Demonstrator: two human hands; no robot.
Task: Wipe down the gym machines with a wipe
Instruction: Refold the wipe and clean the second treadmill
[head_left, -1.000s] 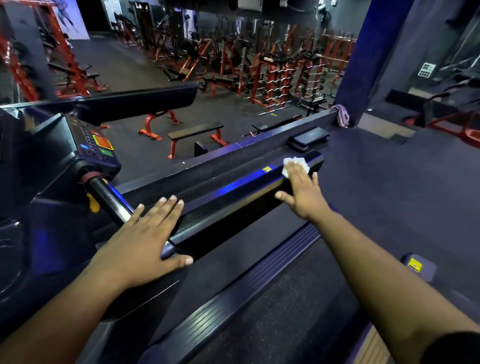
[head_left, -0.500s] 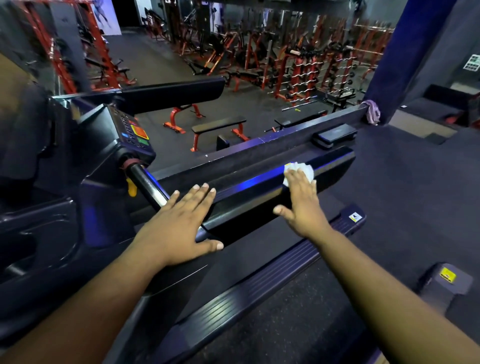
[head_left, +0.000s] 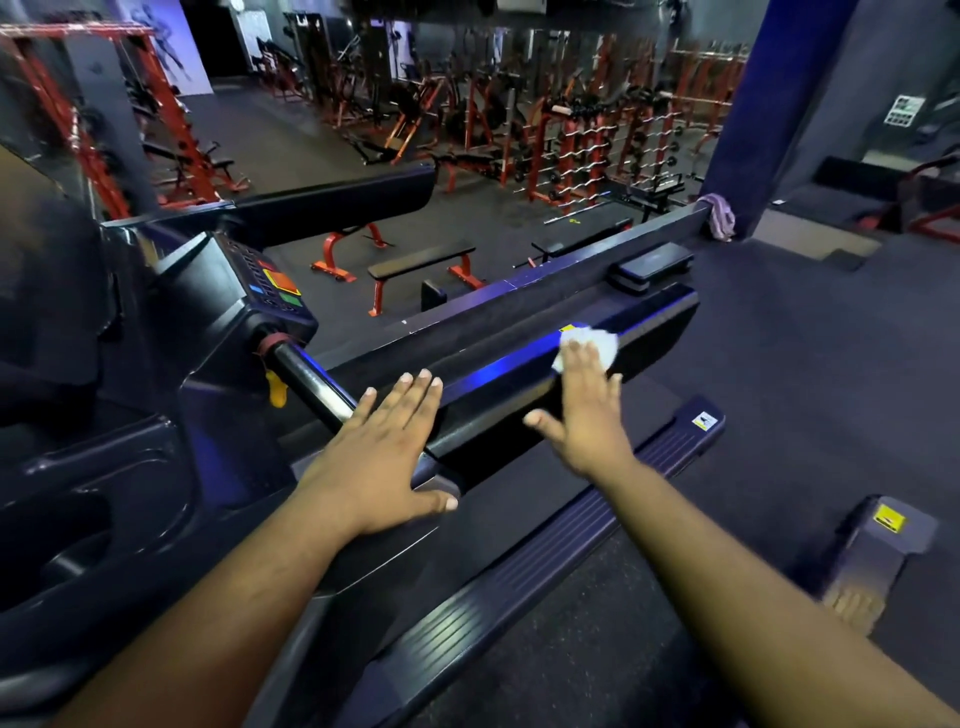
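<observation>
Pressing down with straight fingers, our right hand (head_left: 587, 410) flattens the white wipe (head_left: 592, 345) against the top of the treadmill's black side rail (head_left: 519, 384); the wipe shows just beyond our fingertips, over a small yellow sticker (head_left: 567, 328) on the rail. Nothing is pinched or curled round: the palm lies spread, thumb out to the side. Nearer us along the same rail from that hand, our left hand (head_left: 384, 457) rests flat with its fingers straight and close together, where the rail meets the chrome handlebar (head_left: 306, 379). Past the handlebar sits the console (head_left: 275, 288) with its orange and green buttons. Below the right wrist runs the ribbed foot rail (head_left: 545, 561).
</observation>
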